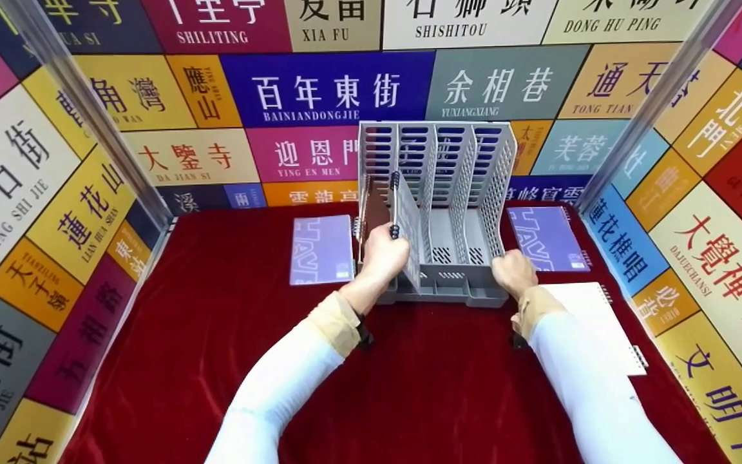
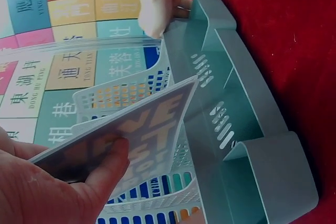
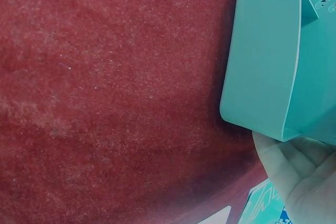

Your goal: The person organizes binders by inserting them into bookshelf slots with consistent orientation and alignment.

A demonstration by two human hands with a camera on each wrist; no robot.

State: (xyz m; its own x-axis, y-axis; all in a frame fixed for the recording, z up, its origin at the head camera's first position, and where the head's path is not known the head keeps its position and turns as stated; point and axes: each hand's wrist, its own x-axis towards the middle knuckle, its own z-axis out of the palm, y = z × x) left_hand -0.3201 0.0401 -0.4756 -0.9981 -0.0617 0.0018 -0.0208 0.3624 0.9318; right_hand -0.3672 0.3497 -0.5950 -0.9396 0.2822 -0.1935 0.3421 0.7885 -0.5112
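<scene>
A grey file rack [image 1: 458, 277] with upright slatted dividers stands at the back of the cloth. My left hand [image 1: 384, 254] pinches a spiral-bound notebook [image 1: 409, 222] with a dark coil, thumb on its cover in the left wrist view. That notebook stands upright and slants in the rack's left half, its lower corner near the front panel. Left of it, a brown notebook [image 1: 379, 206] stands in the leftmost compartment. With curled fingers my right hand [image 1: 514, 272] grips the rack's front right corner; the right wrist view shows its fingers behind the front tray [image 3: 262, 61].
One purple notebook [image 1: 321, 250] lies left of the rack, another purple notebook [image 1: 548, 238] right of it. A white spiral pad [image 1: 593, 322] lies beside my right forearm. Red cloth [image 1: 422, 386] covers the table, and walls of coloured sign panels [image 1: 326, 90] enclose it.
</scene>
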